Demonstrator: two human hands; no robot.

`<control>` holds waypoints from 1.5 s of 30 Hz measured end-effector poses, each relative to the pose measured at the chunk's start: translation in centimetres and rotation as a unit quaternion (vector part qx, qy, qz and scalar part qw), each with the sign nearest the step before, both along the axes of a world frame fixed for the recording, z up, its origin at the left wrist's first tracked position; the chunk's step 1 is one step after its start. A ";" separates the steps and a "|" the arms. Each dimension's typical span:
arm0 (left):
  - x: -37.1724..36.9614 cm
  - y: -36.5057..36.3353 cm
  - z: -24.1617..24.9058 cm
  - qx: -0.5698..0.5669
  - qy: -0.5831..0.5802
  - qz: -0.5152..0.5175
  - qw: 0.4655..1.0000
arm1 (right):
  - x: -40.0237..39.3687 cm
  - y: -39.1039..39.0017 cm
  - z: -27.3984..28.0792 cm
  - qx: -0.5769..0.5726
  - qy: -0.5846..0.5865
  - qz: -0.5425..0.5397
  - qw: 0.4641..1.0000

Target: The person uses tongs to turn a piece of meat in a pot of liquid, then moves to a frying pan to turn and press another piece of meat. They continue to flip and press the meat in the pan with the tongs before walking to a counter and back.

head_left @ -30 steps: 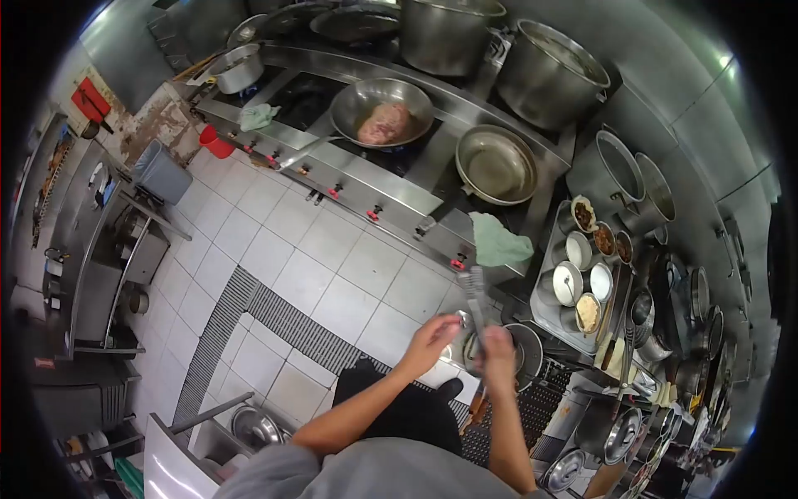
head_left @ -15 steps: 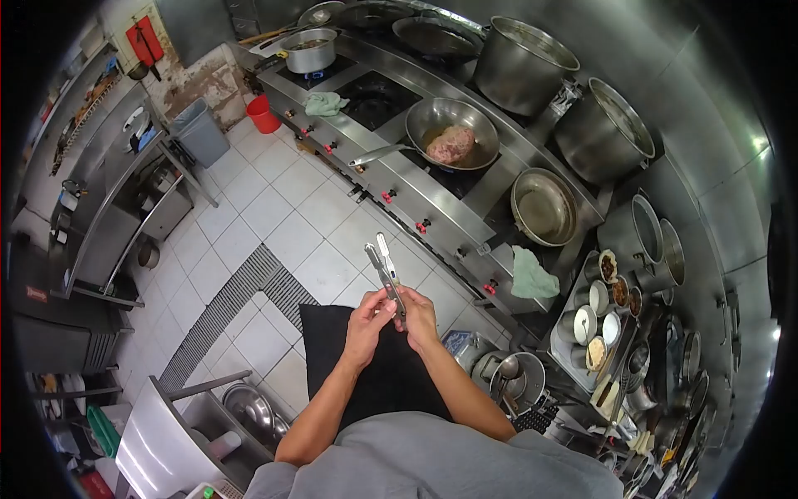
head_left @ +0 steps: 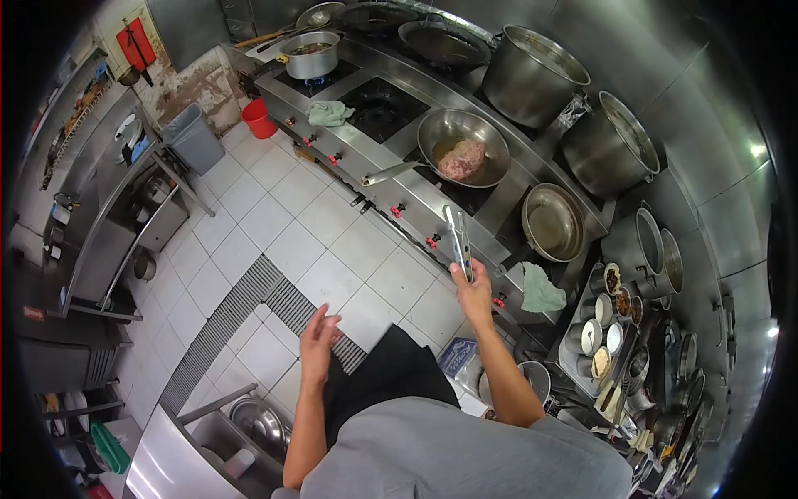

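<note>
My right hand [head_left: 474, 293] is wrapped around the handle end of a pair of metal tongs [head_left: 458, 241], fingers curled tight on them, with the two arms pointing up and away towards the stove. Their tips sit a little apart, and they point roughly at the frying pan [head_left: 462, 146] holding a slab of pinkish meat [head_left: 462, 158]; held out like this they keep my hand back from the burner. The pan's long handle juts out over the front edge of the range [head_left: 391, 200], on the side I stand at.

My left hand [head_left: 317, 339] is low, out over the tiled floor [head_left: 274, 233], fingers loosely spread and holding nothing.

An empty-looking second pan [head_left: 553, 223] sits on the next burner to the right, with a green cloth [head_left: 540, 291] draped over the range edge just below it (handy for hot handles, I would guess). A second green cloth [head_left: 328, 112] lies further along, near a small pot [head_left: 309, 51]. Two big stockpots [head_left: 532, 75] stand along the back wall. To my right a tray of small seasoning bowls [head_left: 603, 320] sits within arm's reach of the burners.

As for writing, there is a red box on the far wall [head_left: 135, 40] and a blue-and-white packet [head_left: 457, 356] by my hip, but at this size I cannot read either.
</note>
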State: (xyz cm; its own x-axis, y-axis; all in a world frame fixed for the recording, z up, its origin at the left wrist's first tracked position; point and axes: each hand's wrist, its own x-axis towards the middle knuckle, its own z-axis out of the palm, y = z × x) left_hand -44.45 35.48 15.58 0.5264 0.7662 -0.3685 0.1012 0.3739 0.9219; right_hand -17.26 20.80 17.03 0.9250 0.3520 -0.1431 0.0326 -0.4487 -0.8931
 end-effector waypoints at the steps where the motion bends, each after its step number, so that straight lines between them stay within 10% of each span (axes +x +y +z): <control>1: -1.4 1.3 -0.5 -0.001 -0.003 -0.001 1.000 | 0.1 1.1 0.0 -0.003 0.016 -0.009 1.000; 8: -11.5 12.6 -3.5 0.024 0.079 0.135 0.987 | -4.5 13.9 -4.1 0.034 0.010 0.037 0.999; 12: -15.9 20.3 -2.0 0.055 0.118 0.131 0.983 | -12.2 24.3 0.1 0.102 0.163 0.078 0.978; 19: -19.4 31.2 3.5 0.092 0.245 0.047 0.964 | -16.7 36.7 1.9 0.095 0.061 0.139 0.984; 26: -19.7 35.2 -3.6 0.036 0.122 0.147 0.981 | -14.3 38.3 2.7 0.041 -0.095 0.081 0.991; 38: -31.0 46.1 -21.8 0.012 0.388 -0.226 0.894 | -9.2 43.9 -2.7 0.043 0.079 -0.027 0.996; 40: -31.2 46.4 -20.1 -0.206 0.458 -0.007 0.865 | -8.7 46.6 -1.5 0.068 0.062 -0.020 0.996; 45: -30.4 49.3 -21.7 -0.222 0.437 0.004 0.872 | -7.1 51.3 0.3 0.077 0.078 -0.023 0.994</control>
State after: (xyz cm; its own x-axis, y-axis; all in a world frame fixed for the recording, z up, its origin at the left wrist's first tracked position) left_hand -74.85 84.79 -6.09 -0.1081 0.4491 -0.8869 0.6881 0.6777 0.2593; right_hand -24.35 72.13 17.32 0.9109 0.3395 -0.2344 -0.1294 -0.3045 -0.9437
